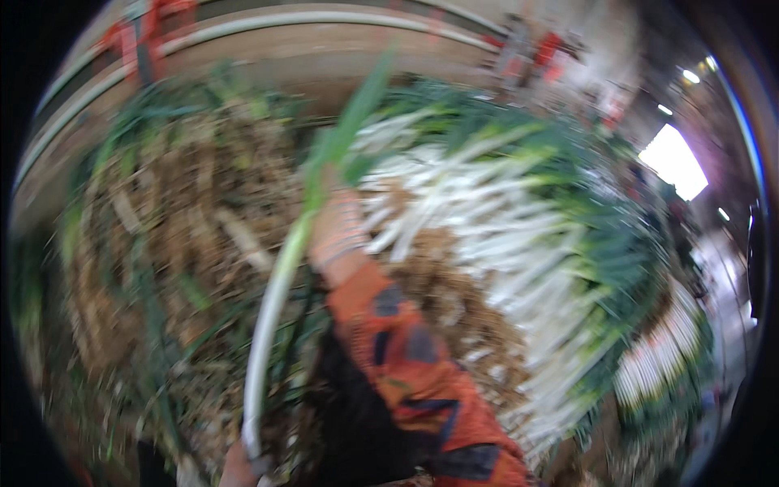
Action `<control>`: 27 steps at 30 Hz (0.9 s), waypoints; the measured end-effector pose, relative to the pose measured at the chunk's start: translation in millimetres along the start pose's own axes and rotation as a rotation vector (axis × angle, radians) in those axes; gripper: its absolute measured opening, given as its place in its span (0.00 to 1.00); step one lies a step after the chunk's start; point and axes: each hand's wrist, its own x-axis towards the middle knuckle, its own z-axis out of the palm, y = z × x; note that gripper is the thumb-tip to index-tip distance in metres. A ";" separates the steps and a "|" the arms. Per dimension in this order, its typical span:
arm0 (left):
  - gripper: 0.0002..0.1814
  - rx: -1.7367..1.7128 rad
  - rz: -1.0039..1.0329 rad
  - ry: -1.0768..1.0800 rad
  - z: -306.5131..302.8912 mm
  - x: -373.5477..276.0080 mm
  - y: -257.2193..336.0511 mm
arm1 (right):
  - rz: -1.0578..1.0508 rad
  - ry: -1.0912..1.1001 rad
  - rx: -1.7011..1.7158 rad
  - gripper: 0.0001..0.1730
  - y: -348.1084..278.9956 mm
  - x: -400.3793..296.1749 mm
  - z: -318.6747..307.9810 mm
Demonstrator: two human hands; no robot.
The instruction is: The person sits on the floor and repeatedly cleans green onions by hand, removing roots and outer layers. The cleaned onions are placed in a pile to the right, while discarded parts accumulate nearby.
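Observation:
A single large green onion [272,304], long and white-stalked with green leaves, runs upright through the middle of the view, slightly bowed. At its lower white end is my left hand [238,467], partly cut off by the bottom edge, with the fingers closed around the stalk. My right hand [338,222], at the cuff of an orange patterned sleeve, is around the green leaf part near the top; blur hides the fingers. To the right lies a broad heap of white-stalked green onions [511,243], their brown roots [456,292] turned towards my right arm.
Soil-covered, untrimmed onions [182,243] and loose leaf scraps [207,389] cover the left side. A pale rail [292,19] curves behind, with red fittings [140,42] at the left. A neat bundle of green onions [660,347] lies at far right.

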 end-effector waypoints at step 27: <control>0.25 -0.417 -0.359 -0.038 -55.7 -194.9 9.5 | 0.191 0.311 0.007 0.14 30.8 50.1 -18.3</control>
